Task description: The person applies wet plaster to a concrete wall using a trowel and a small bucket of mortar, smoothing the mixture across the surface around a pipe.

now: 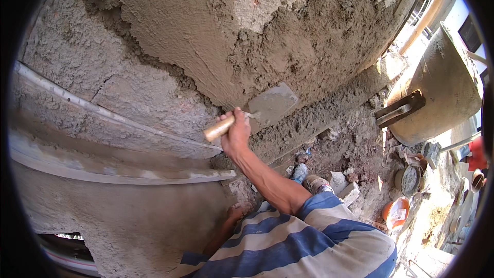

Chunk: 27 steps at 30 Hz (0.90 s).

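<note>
My right hand (236, 133) is closed around the wooden handle of a trowel (274, 104). The flat metal blade lies against or very close to wet grey mortar (314, 46) low on the wall, just above its base. To the left, a smoother band of plaster (180, 25) ends in a ragged edge over rough, lighter wall. My left hand (235, 212) is lower down, close to my body and beside a smooth grey surface (154, 216). It is small and partly hidden, so its fingers do not show clearly.
A thin pipe (103, 110) and a long pale straight board (128, 174) run along the left. A large drum-like container (437, 87) stands at the right. Rubble, a bucket (408, 180) and an orange bowl (396, 213) lie on the ground near my shoes (315, 184).
</note>
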Available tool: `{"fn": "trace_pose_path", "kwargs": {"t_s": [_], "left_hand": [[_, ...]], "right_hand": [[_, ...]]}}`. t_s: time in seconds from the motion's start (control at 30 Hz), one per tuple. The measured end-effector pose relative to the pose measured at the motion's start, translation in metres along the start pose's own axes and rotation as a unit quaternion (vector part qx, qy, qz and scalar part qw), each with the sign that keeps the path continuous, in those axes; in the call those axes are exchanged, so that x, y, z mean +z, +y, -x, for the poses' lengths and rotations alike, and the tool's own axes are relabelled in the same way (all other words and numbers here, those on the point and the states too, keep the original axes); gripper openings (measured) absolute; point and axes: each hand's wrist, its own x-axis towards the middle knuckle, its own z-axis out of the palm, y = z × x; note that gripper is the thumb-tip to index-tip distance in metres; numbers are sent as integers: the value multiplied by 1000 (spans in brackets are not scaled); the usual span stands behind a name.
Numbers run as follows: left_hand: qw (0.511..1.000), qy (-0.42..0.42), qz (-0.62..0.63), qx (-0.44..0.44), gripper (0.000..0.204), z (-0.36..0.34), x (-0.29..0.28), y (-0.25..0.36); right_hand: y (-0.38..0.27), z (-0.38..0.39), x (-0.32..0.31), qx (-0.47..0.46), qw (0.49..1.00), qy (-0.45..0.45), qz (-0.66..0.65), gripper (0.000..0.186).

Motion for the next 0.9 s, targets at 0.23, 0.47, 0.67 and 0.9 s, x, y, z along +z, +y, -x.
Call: {"fn": "trace_pose_path", "kwargs": {"t_s": [0.23, 0.47, 0.67, 0.9], "left_hand": [[999, 17, 36, 20, 24, 21, -6, 23], [999, -1, 9, 47, 21, 14, -8, 41], [994, -36, -91, 57, 19, -44, 6, 37], [992, -38, -93, 82, 20, -78, 18, 81]], "right_hand": [[22, 27, 29, -2, 1000, -22, 7, 15], [14, 66, 45, 51, 989, -137, -5, 15], [-115, 122, 54, 196, 905, -374, -59, 20], [-379, 140, 32, -648, 673, 16, 357, 26]]}}
